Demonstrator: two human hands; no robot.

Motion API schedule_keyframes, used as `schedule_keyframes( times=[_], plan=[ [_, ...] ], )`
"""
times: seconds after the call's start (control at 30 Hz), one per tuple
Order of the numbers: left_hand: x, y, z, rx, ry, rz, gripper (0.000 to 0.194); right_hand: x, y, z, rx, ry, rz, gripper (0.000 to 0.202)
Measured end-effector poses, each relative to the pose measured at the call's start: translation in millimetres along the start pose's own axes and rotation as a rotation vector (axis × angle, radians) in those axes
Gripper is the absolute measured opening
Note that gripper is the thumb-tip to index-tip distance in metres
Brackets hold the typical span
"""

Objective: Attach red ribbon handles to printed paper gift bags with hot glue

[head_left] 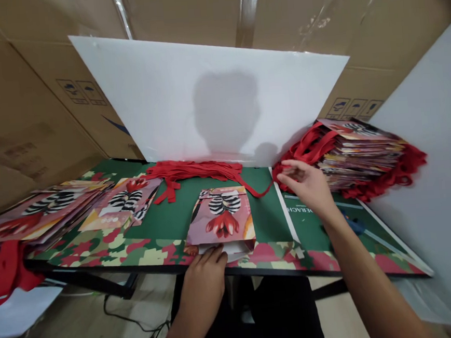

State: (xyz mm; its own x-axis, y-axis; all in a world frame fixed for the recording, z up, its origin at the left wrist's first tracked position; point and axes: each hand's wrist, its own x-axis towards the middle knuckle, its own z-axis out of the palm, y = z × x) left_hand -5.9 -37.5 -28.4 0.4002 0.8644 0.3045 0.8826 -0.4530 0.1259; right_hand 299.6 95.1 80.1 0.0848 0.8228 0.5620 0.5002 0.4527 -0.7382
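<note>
A flat printed paper bag point(222, 214), pink with a zebra-striped and red motif, lies on the table point(167, 223) in front of me. My left hand point(203, 275) presses on its near bottom edge at the table's front. My right hand point(305, 182) hovers farther right, fingers apart, just beside a red ribbon point(255, 188) that runs toward a tall stack of the same bags with red handles point(359, 150). It holds nothing that I can see. A bundle of loose red ribbons point(188, 170) lies behind the bag.
Two piles of flat printed bags point(52, 206) point(124, 200) lie at the left. A white board point(212, 97) leans against cardboard boxes point(18, 112) at the back. Another white board point(437, 136) stands at the right. Red fabric point(3, 272) hangs off the left edge. Cables lie on the floor point(128, 322).
</note>
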Motion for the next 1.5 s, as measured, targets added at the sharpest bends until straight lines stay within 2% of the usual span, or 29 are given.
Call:
schedule_keyframes(
  times=[0.07,0.17,0.2,0.27,0.37,0.4,0.47,0.57,0.63,0.7,0.8,1.1,1.27,1.5],
  plan=[
    [7.3,-1.5,-12.7,-0.112,0.003,0.014,0.040,-26.6,-11.7,-23.1,-0.067,0.005,-0.028,0.031],
    [16.7,0.5,-36.4,-0.364,0.153,0.029,0.032,-59.3,-37.8,-51.9,-0.116,0.116,-0.143,0.015],
    [18.9,3.1,-44.4,-0.463,0.215,-0.001,0.027,-69.5,-47.9,-58.3,-0.059,0.124,-0.157,0.014],
    [21.6,11.8,-58.0,-0.669,0.314,-0.119,0.024,-90.7,-67.3,-62.7,0.174,0.078,-0.092,0.013],
    [22.0,30.9,-66.1,-1.023,0.374,-0.335,0.033,-124.2,-88.0,-45.1,0.562,-0.161,0.176,0.018],
    [21.6,37.5,-64.7,-1.140,0.379,-0.391,0.036,-134.4,-92.0,-34.2,0.617,-0.253,0.278,0.021],
    [20.0,49.1,-57.5,-1.334,0.390,-0.482,0.043,-150.8,-96.3,-10.1,0.571,-0.358,0.364,0.029],
    [14.9,59.5,-43.5,-1.503,0.393,-0.573,0.053,-163.2,-97.4,18.1,0.350,-0.386,0.271,0.031],
    [9.7,62.1,-37.7,-1.573,0.383,-0.583,0.055,-164.9,-98.1,26.3,0.217,-0.384,0.153,0.026],
    [4.1,62.8,-35.7,-1.613,0.360,-0.557,0.061,-164.0,-100.7,27.0,0.132,-0.393,0.068,0.021],
    [-2.5,63.8,-36.8,-1.612,0.328,-0.517,0.072,-161.6,-108.3,22.3,0.046,-0.420,0.037,0.018],
    [-5.5,81.4,-53.2,-1.518,0.404,-0.490,0.059,-154.6,-131.3,13.9,-0.106,-0.461,0.050,0.015],
    [-7.7,86.6,-60.4,-1.415,0.474,-0.469,0.055,-154.5,-133.7,13.7,-0.108,-0.430,0.063,0.014],
    [-8.3,90.5,-62.5,-1.342,0.486,-0.448,0.053,-151.6,-135.4,13.3,-0.079,-0.430,0.107,0.016]
  ],
)
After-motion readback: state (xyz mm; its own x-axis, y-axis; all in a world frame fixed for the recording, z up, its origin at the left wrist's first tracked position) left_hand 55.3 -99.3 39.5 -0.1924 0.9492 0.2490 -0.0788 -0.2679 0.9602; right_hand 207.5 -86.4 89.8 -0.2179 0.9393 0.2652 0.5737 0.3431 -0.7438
